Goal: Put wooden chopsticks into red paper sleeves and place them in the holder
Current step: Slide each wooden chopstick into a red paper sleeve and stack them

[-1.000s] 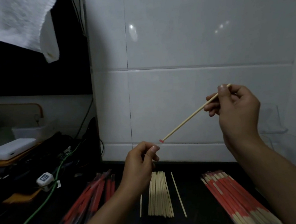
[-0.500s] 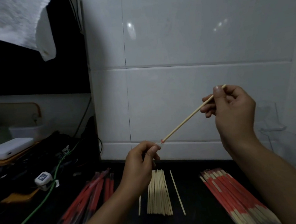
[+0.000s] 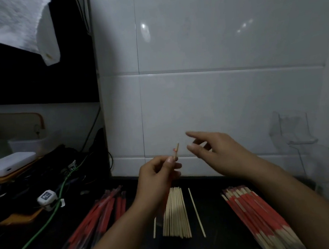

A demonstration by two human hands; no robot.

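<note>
Left hand (image 3: 156, 177) pinches a thin wooden chopstick (image 3: 176, 151) (tip up); right hand (image 3: 218, 149), grip wide, hovers just right above the black table (image 3: 210, 210).

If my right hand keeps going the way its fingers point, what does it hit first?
Probably the chopstick tip pinched in the left hand: the right hand points left toward it. Depth is unclear, so it might pass behind.
</note>
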